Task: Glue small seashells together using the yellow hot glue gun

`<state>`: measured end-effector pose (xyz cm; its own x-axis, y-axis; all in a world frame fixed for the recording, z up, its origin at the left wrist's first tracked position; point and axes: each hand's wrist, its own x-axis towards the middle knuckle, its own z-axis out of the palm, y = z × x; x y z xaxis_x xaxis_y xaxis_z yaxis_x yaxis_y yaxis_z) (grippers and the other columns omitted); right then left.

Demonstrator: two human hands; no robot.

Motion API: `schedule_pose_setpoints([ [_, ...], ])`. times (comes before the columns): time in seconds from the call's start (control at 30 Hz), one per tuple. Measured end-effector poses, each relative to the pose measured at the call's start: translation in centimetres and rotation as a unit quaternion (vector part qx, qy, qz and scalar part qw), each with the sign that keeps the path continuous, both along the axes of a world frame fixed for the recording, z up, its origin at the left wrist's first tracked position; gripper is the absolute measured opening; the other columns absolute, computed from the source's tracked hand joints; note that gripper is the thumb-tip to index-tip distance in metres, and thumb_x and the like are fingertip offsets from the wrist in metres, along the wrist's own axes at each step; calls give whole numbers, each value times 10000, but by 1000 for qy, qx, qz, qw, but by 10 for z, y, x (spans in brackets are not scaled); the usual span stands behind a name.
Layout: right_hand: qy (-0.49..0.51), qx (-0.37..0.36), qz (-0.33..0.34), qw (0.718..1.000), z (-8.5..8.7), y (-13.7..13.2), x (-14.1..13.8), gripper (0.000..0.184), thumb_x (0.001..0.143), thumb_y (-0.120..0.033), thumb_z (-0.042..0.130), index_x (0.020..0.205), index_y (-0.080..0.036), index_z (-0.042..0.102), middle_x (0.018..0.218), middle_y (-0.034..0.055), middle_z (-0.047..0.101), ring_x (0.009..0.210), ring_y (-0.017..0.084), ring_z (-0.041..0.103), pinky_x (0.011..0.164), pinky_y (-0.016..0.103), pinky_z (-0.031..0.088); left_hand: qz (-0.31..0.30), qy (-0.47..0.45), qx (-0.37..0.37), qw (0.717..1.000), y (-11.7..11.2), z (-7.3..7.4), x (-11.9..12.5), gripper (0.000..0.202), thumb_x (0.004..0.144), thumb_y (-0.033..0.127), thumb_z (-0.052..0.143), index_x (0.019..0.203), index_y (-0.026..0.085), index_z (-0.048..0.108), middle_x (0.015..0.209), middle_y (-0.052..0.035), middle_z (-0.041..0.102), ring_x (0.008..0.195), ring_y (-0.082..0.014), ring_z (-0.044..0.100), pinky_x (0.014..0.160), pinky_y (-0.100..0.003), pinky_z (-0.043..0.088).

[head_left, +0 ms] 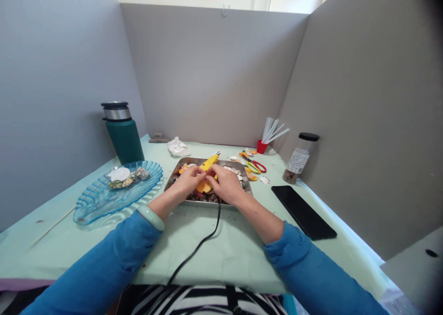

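Between one blue dish (104, 205) and one black slab (303, 212), one cord (195, 250) before me, my left grip (188, 181) and right grip (227, 183), pinching or not I cannot tell, meet at one yellow tool (210, 162) over one tray (197, 203).

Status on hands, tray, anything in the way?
Left hand, right hand close together over metal tray; grip unclear. Yellow tool partly hidden by hands. Black cord crosses tray's near rim.

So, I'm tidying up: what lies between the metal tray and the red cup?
Red-and-yellow scissors and small orange and white pieces, as the head view shows.
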<state>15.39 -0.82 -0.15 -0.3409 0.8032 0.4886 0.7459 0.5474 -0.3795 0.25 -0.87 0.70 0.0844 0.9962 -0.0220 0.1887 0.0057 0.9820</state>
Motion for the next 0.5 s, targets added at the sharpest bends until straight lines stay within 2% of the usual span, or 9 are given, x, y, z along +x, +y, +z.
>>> schedule_pose_setpoints([
  [0.33, 0, 13, 10, 1000, -4, 3, 0, 60, 911, -230, 549, 931, -217, 604, 924, 15, 664, 826, 159, 583, 716, 248, 365, -4, -6, 3, 1000, 3, -3, -1, 226, 795, 348, 698, 804, 176, 552, 708, -14, 600, 640, -155, 615, 443, -206, 500],
  [0.5, -10, 19, 12, 1000, -6, 5, 1, 52, 910, -234, 551, 905, -213, 598, 906, 16, 652, 819, 159, 573, 707, 246, 360, -6, -6, -1, 1000, 1, -1, -1, 190, 837, 321, 656, 803, 168, 548, 696, -12, 584, 630, -149, 605, 433, -206, 504],
])
